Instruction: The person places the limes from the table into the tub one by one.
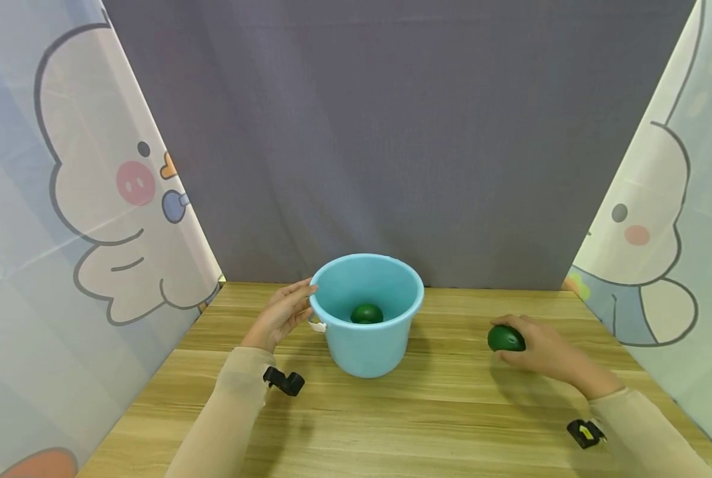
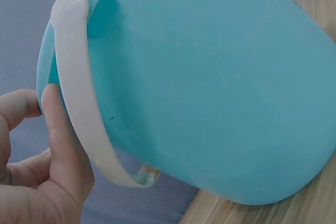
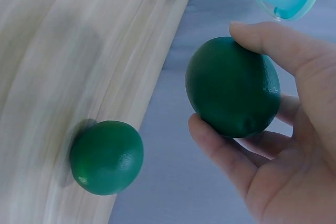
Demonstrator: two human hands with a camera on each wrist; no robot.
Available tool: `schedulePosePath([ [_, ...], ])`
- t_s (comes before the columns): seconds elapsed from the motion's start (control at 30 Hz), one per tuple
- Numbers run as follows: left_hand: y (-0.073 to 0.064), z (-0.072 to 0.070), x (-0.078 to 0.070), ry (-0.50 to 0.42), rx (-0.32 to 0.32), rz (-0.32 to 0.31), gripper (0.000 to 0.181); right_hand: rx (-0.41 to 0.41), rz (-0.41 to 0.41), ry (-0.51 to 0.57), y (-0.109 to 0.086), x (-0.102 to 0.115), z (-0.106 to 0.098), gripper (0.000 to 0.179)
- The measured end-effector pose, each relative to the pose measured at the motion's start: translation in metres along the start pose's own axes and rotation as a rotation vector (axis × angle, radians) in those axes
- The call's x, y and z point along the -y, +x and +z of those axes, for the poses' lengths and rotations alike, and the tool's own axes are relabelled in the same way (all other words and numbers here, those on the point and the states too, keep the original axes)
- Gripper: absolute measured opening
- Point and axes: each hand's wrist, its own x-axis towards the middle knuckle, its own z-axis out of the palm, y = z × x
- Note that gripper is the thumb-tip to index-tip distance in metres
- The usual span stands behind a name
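A light blue bucket stands upright on the table. One dark green, lime-like fruit lies inside it. At the bucket's left rim, my left hand pinches the edge beside the white handle. To the right of the bucket, my right hand grips another green lime-like fruit between thumb and fingers. That fruit appears raised off the tabletop in the right wrist view. A further green fruit rests on the table near this hand; in the head view I cannot make it out.
The wooden table runs up to a grey cloth backdrop. Printed curtains with cartoon figures hang at both sides. A black wrist mount sits on each sleeve.
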Motion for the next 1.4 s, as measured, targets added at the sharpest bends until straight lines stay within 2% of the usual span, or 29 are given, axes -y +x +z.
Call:
schedulePosePath([
  [0.43,-0.001,-0.002,-0.001,-0.017,0.023,0.009,0.057,-0.017,-0.014,-0.017,0.005,0.008,-0.009,0.057],
  [0.7,-0.001,-0.001,-0.001,-0.022,0.010,0.009,0.054,-0.049,-0.050,-0.022,0.009,0.013,-0.014,0.055],
  [1.13,-0.001,0.000,0.000,-0.020,-0.009,-0.003,0.054,-0.048,-0.061,-0.034,0.014,0.023,-0.019,0.057],
  [1.4,-0.001,-0.001,-0.001,-0.017,0.018,0.006,0.058,-0.047,-0.057,-0.052,0.020,0.028,-0.020,0.059],
])
